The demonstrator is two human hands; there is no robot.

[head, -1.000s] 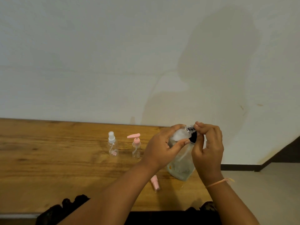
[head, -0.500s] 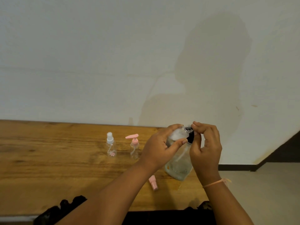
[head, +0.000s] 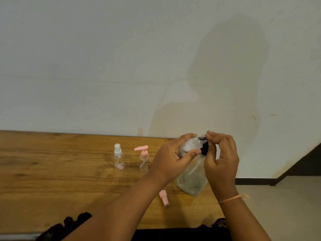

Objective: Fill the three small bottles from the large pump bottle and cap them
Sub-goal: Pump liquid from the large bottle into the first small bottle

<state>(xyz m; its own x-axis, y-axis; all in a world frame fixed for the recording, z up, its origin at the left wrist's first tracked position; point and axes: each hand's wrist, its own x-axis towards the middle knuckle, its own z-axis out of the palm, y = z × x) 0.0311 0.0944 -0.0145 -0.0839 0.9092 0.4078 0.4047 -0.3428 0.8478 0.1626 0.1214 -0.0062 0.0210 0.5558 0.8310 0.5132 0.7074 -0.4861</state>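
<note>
The left grip curls round the shoulder of the tilted large pump bottle; the right grip pinches its black pump collar. On the worktop to the left: white-spray small bottle and pink-pump small bottle, both upright. A pink cap lies nearer.

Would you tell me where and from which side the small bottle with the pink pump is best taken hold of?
Grip the pink-pump bottle round its clear body, below the pump, probably coming from the near side. It stands upright on the table; its spout juts left toward the spray bottle, and the left hand is close on its right.
</note>
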